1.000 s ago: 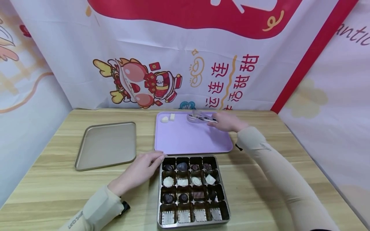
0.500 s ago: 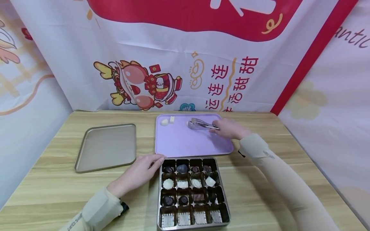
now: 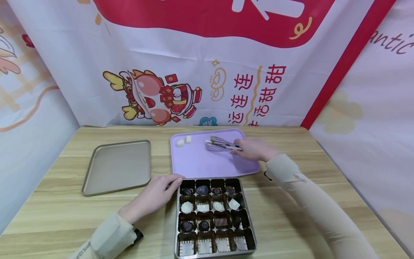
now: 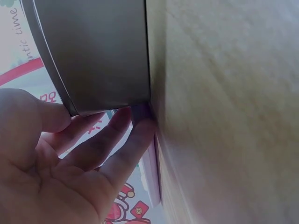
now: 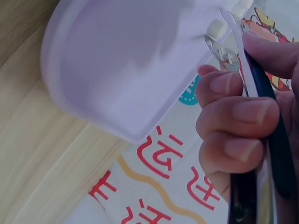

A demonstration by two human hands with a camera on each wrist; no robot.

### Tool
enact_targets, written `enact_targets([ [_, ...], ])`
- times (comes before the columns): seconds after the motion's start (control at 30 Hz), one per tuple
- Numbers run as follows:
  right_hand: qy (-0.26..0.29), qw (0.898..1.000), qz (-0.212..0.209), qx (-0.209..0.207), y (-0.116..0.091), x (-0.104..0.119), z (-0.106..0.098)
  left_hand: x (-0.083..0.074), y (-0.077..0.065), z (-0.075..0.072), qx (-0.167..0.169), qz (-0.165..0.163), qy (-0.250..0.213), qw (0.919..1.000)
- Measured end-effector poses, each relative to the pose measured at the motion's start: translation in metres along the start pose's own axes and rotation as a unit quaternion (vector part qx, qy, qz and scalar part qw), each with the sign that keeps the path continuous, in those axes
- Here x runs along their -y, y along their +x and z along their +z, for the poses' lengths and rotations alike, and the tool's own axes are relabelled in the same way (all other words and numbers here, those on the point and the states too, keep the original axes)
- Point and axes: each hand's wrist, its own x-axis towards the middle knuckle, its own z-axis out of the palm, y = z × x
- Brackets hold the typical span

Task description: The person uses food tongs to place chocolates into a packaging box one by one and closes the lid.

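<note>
My right hand (image 3: 253,149) grips metal serving tongs (image 3: 223,144) over the lilac tray (image 3: 200,163). In the right wrist view, a white chocolate (image 5: 216,28) shows between the spread tips of the tongs; whether they touch it I cannot tell. Two more white chocolates, one rounded (image 3: 180,143) and one blocky (image 3: 188,139), lie at the tray's far left corner. My left hand (image 3: 155,192) holds the far left corner of the chocolate tin (image 3: 177,230), thumb and fingers on its sides. Dark and white chocolates sit in its upper three rows; the nearest row holds none.
A brown-grey square tray (image 3: 119,167) lies on the wooden table (image 3: 61,212) at the left. The tin stands close to the lilac tray's near edge. A printed cloth (image 3: 181,50) hangs right behind the table.
The tongs have lowered slightly and come a little nearer, with a white chocolate now visible by their tips. My left hand stays at the tin's corner. The head view has shifted slightly.
</note>
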Motion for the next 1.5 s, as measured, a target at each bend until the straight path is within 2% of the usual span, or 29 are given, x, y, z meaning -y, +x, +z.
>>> enact_targets([
  [0.23, -0.006, 1.000, 0.002, -0.014, 0.005, 0.006, 0.005, -0.002, 0.000, 0.000, -0.002, -0.001, -0.003, 1.0000],
  [0.57, -0.017, 0.999, -0.015, -0.036, 0.007, 0.009, 0.005, -0.001, 0.000, 0.000, 0.003, -0.011, -0.004, 0.9999],
  [1.17, -0.007, 0.998, -0.020, -0.059, -0.005, 0.004, 0.004, -0.001, -0.001, 0.000, 0.002, -0.012, -0.005, 0.9999],
  [1.5, -0.020, 0.997, -0.022, -0.070, -0.010, -0.001, 0.005, -0.001, -0.001, 0.000, 0.002, -0.014, -0.008, 0.9999],
])
